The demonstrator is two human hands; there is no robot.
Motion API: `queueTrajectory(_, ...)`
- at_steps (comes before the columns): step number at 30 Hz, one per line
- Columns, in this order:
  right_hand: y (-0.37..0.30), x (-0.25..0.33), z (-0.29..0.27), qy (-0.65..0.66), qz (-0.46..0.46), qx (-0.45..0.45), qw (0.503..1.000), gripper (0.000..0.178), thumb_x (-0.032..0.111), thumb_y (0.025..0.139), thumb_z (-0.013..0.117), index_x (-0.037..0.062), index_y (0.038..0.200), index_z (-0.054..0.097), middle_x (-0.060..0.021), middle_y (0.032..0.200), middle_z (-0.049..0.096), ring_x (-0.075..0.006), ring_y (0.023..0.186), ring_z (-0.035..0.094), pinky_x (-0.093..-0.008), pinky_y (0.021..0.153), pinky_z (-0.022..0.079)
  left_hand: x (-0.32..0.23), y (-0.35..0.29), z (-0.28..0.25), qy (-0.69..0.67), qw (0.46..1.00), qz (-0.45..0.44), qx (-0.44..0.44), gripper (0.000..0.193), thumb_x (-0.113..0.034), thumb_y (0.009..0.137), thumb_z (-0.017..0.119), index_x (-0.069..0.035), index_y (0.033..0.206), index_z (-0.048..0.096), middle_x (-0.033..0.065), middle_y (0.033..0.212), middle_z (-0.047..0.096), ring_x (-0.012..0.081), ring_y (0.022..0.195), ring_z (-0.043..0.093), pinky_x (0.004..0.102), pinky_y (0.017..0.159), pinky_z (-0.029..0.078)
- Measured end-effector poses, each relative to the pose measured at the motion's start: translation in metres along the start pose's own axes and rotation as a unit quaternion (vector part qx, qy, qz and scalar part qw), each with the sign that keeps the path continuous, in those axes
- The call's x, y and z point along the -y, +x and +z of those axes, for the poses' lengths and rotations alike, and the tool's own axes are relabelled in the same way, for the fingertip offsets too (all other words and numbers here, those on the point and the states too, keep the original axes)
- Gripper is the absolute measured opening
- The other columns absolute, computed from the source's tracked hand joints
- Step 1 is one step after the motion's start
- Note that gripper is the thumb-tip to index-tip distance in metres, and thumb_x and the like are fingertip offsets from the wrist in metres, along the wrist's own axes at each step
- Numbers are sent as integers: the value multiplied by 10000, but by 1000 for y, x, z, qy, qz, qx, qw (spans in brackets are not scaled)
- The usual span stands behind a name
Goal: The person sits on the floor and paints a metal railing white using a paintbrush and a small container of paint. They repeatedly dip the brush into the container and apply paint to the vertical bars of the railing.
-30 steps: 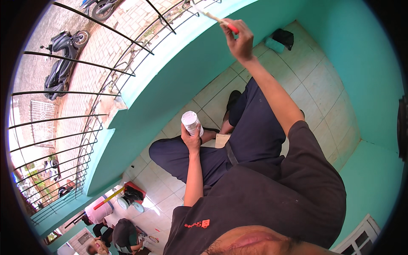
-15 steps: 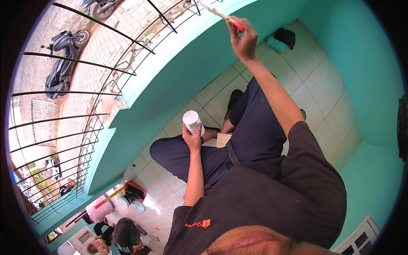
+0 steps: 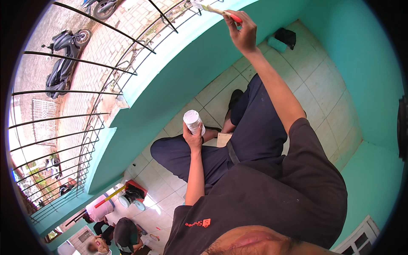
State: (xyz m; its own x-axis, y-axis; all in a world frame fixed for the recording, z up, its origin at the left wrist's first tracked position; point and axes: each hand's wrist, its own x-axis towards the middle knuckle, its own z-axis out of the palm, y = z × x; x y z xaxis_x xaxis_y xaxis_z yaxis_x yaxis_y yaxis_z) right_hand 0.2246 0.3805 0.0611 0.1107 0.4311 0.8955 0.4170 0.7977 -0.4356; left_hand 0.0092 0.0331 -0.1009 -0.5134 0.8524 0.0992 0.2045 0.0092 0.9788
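Note:
Raised at the top of the view, my right hand (image 3: 245, 36) is closed on the handle of a paintbrush (image 3: 215, 10). The brush has a red and pale handle, and its whitish bristle end points left, by the metal bars above the wall ledge (image 3: 170, 49). Whether the bristles touch anything I cannot tell. Lower down, my left hand (image 3: 194, 138) wraps round a white cylindrical container (image 3: 192, 117) above my bent leg. The container is upright with a whitish top; its lower part is partly hidden by my fingers.
A turquoise wall (image 3: 170, 100) with black bars (image 3: 72, 92) curves along the left. A black bag and turquoise roll (image 3: 277, 44) lie on the tiled floor. A red dustpan (image 3: 137, 190) and several people (image 3: 126, 233) are at lower left. Outside stands a scooter (image 3: 63, 68).
My right hand has moved slightly up and to the left, carrying the paintbrush further over the ledge toward the bars. My left hand and the white container stay nearly in place.

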Motion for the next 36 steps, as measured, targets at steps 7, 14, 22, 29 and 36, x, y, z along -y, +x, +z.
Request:
queueTrajectory(7, -6, 6, -12, -1, 28, -22, 999, 210, 253, 953, 679, 47, 941, 717, -55, 760, 673, -208, 614, 567, -315, 516, 415, -8, 1, 1, 42, 999, 4, -8, 534, -130, 807, 808, 23, 1261, 571, 114, 1114, 683, 189, 1004, 645, 322, 896, 497)
queueTrajectory(14, -16, 11, -3, -23, 41, -14, 999, 180, 220, 952, 680, 44, 942, 715, -64, 739, 654, -213, 620, 559, -329, 518, 411, -6, 2, 0, 37, 999, -2, -1, 565, -155, 823, 816, 23, 1294, 560, 109, 1150, 670, 189, 1030, 638, 329, 917, 495)
queueTrajectory(22, -29, 11, -3, -15, 37, -11, 999, 195, 229, 962, 678, 37, 964, 713, -51, 740, 637, -180, 608, 538, -300, 510, 399, 0, 0, -3, 15, 1000, -16, 8, 582, -156, 835, 815, 27, 1316, 546, 107, 1183, 655, 191, 1057, 630, 331, 937, 492)
queueTrajectory(29, -30, 11, 1, -19, 57, -44, 997, 209, 238, 970, 675, 33, 984, 715, -36, 734, 620, -136, 590, 510, -276, 513, 406, -3, 1, -1, 43, 999, -5, 6, 565, -151, 833, 813, 22, 1305, 555, 110, 1167, 660, 193, 1045, 635, 330, 931, 493)
queueTrajectory(36, -43, 27, 9, -12, 90, -30, 995, 193, 222, 966, 673, 33, 986, 709, -38, 717, 604, -155, 587, 499, -291, 516, 393, 0, 1, -1, 46, 999, 12, -4, 539, -153, 829, 815, 13, 1279, 567, 103, 1147, 666, 190, 1022, 637, 330, 917, 495)
